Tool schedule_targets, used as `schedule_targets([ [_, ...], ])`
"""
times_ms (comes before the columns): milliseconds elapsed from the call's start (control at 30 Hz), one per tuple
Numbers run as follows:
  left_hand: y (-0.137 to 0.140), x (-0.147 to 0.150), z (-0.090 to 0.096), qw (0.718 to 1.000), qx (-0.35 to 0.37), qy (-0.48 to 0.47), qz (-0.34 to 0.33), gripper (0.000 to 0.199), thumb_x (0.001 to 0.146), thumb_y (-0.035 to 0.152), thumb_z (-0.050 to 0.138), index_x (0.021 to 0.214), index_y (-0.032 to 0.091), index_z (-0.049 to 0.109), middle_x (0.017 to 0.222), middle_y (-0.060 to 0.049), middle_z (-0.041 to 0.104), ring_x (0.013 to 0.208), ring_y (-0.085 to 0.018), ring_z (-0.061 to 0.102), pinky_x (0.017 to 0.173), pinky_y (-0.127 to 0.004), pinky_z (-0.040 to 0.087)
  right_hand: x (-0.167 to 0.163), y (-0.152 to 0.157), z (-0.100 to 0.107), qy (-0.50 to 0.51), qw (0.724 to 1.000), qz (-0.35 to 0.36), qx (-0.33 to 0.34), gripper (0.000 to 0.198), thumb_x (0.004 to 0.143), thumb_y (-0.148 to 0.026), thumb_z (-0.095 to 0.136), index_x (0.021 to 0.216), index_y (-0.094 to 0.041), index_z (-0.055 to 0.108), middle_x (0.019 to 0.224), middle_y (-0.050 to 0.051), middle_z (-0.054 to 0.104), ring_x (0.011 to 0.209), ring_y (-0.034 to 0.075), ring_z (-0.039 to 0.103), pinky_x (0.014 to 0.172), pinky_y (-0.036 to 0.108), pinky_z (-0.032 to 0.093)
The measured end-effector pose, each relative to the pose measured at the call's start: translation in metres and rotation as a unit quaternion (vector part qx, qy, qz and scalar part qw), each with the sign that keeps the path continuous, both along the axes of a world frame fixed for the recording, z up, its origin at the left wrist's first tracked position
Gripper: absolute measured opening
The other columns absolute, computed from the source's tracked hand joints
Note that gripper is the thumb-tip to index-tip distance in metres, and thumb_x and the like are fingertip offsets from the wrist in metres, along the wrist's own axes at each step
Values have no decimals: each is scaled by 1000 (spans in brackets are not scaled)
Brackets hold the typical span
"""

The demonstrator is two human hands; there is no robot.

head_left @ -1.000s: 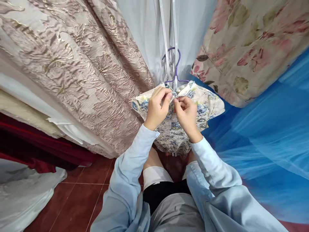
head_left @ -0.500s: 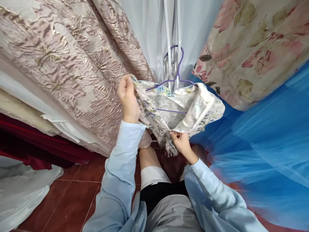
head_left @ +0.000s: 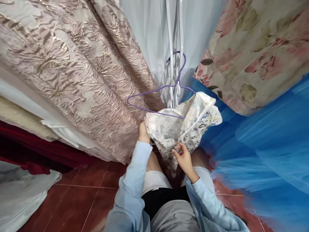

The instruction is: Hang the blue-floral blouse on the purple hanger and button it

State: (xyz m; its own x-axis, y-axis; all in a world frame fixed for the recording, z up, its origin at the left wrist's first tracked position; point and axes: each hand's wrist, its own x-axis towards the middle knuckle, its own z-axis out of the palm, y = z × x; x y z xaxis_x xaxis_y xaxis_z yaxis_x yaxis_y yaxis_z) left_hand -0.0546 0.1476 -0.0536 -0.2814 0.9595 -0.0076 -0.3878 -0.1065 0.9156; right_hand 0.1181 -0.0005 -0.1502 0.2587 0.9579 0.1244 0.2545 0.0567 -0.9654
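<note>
A floral garment, white with blue and yellow print, hangs half off a purple hanger. Its right shoulder still lies over the hanger's right end, while the hanger's left arm is bare. My left hand grips the garment's left shoulder edge, its fingers mostly hidden by the cloth. At the lower front of the neckline, my right hand has thumb and fingers bent but apart, close against the fabric. White straps hang down past the hanger's hook.
Pink embossed fabric with gold lines hangs on the left. To the right are a floral cloth and blue tulle. Dark red fabric and pale cloth reach low over the red tiled floor.
The garment's left shoulder has come off the hanger, and my left hand has moved down and right with it. My right hand has moved slightly down, its fingers parting from the neckline pinch.
</note>
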Motion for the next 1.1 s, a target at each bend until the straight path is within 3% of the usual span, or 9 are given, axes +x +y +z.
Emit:
schedule_targets([
  [100,-37,49,-22,991,-49,-68,-107,34,79,48,69,73,16,60,64,-1,60,69,-18,63,71,-28,52,-5,-2,17,-16,998,10,58,75,79,-40,74,145,-17,46,142,18,56,119,28,60,105,45,47],
  [167,-62,70,-23,984,-1,-42,-172,37,84,51,68,76,16,61,71,-1,61,67,-14,59,68,-24,49,-2,-2,32,-1,997,39,71,73,77,-36,75,143,-17,48,144,17,54,131,30,53,113,47,41],
  [333,-94,83,9,879,208,264,-338,31,98,44,57,97,19,74,98,-9,72,95,-21,62,88,-31,48,26,-10,62,84,991,102,-4,26,85,-34,63,105,-16,65,99,8,70,89,24,65,87,38,54],
  [433,-91,83,17,806,286,330,-400,41,102,50,47,102,20,74,109,-11,73,113,-25,57,103,-38,42,48,-29,73,80,985,138,-62,25,89,-40,60,95,-17,65,92,6,69,86,23,63,80,34,53],
  [600,-95,91,-13,727,319,378,-477,76,98,74,21,87,17,70,102,-13,74,120,-28,58,107,-45,34,83,-63,98,-49,949,264,-166,33,91,-48,59,80,-17,61,74,1,61,68,16,53,63,27,46],
  [733,-105,99,-37,688,313,409,-512,85,89,86,17,80,17,65,98,-14,72,107,-27,63,105,-44,36,105,-73,125,-133,924,325,-154,39,93,-47,56,68,-18,57,63,-1,53,60,13,45,55,24,40],
  [933,-115,91,-48,718,281,344,-536,80,87,86,32,81,15,66,89,-12,69,94,-25,65,108,-42,41,131,-64,164,-154,924,328,-121,39,89,-46,62,63,-18,59,57,-2,50,53,11,39,48,23,33],
  [1000,-117,77,-46,737,238,337,-535,68,87,78,50,81,13,66,82,-8,66,80,-21,63,86,-34,50,147,-59,180,-139,925,331,-126,40,89,-47,64,63,-17,63,55,-1,50,50,10,38,46,23,32],
  [1100,-116,47,-38,767,152,356,-512,53,84,63,64,70,12,61,62,0,49,58,-12,44,57,-25,36,175,-45,205,-113,966,224,-63,38,82,-47,72,61,-16,68,54,2,56,49,14,45,45,25,35],
])
